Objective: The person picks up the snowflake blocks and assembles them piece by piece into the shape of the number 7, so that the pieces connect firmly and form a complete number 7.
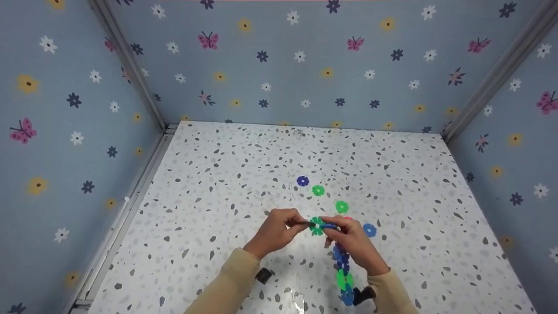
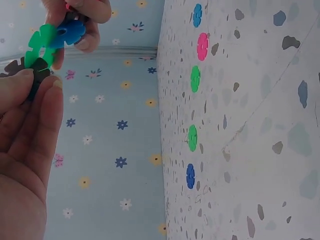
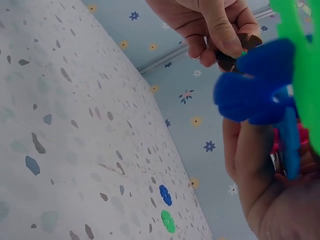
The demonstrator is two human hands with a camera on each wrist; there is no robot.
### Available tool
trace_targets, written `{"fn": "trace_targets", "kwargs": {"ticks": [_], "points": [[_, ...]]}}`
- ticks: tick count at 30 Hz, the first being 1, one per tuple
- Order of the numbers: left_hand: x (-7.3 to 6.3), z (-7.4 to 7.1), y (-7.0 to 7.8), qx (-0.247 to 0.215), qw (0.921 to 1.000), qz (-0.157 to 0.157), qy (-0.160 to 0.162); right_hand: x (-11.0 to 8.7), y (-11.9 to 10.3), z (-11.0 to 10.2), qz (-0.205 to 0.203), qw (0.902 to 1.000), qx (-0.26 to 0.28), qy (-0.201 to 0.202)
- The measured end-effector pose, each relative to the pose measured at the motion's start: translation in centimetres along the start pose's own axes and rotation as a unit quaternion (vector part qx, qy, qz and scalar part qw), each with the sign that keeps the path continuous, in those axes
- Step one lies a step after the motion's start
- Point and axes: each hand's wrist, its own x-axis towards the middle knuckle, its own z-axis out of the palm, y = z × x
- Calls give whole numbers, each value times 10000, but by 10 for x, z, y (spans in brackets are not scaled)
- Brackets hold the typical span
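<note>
Between thumb and fingers my left hand pinches a dark brown flower-shaped disc. That disc meets a green flower-shaped disc held up between both hands. On the other side of the green disc, my right hand grips a blue disc. A chain of interlocked discs, blue, dark blue and green, runs from below the right hand toward the person. Part of the chain is hidden behind the right hand's fingers.
Loose discs lie on the speckled tabletop beyond the hands: dark blue, green, another green, pink and blue. Flower-patterned panels enclose the table at the back and sides.
</note>
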Motion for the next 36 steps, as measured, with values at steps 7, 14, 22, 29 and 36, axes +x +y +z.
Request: {"fn": "trace_targets", "kwargs": {"ticks": [7,14,22,29,36], "points": [[-2,-5,-5,-23,9996,-268,78,-3,12,9,463,9975,456,263],[-2,-6,-7,103,9994,-198,259,-9,18,16,870,9860,1415,162],[-3,-6,-7,-205,9987,-411,235,-13,15,12,717,9804,1815,-255],[-2,-4,-5,-342,9984,-357,278,-11,13,11,627,9776,1958,453],[1,-4,12,-401,9987,42,315,-16,14,8,442,9716,2321,106]]}}
